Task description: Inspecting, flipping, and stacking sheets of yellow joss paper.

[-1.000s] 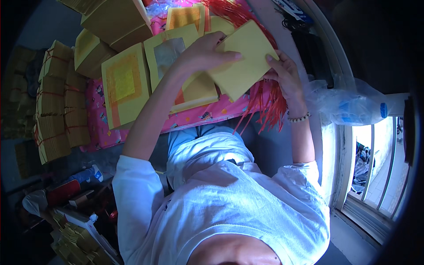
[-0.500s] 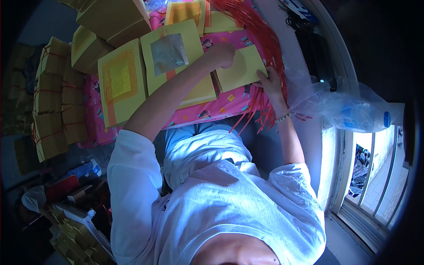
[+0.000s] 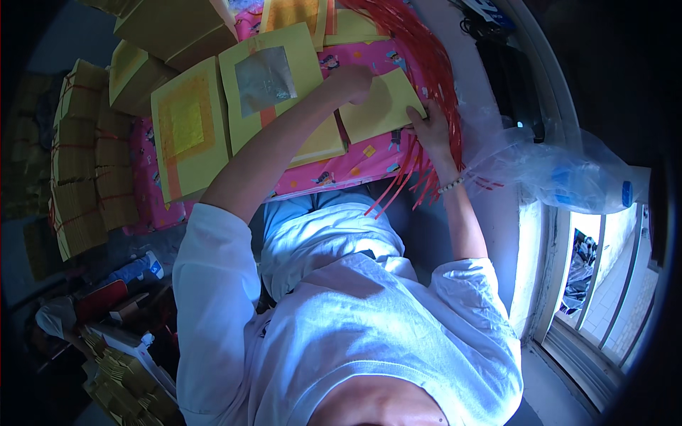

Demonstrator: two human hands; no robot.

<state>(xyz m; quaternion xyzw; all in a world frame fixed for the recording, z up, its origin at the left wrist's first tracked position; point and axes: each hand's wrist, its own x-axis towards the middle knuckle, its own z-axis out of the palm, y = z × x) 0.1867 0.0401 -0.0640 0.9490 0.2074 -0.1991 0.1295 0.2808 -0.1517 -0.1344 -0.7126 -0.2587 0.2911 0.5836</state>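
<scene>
A stack of yellow joss paper [image 3: 380,117] lies on the pink patterned cloth [image 3: 369,151] in front of me. My right hand [image 3: 432,129] grips its right edge, thumb on top and the other fingers mostly hidden. At its upper left, my left hand [image 3: 353,85] is closed, knuckles up; whatever its fingers hold is hidden. My left forearm crosses over a larger joss paper stack with a silver foil square [image 3: 266,77]. Beside that, further left, sits a stack with a gold square [image 3: 186,128] bordered in orange.
Red plastic strands [image 3: 419,42] hang along the table's right side. Brown bundles tied with red string [image 3: 78,142] are piled at the left, near large yellow-brown stacks [image 3: 174,28]. A clear plastic bag [image 3: 579,174] sits by the barred window [image 3: 604,270].
The view has shifted slightly, moving the table items a little left and up. Both hands keep about the same place on the joss paper.
</scene>
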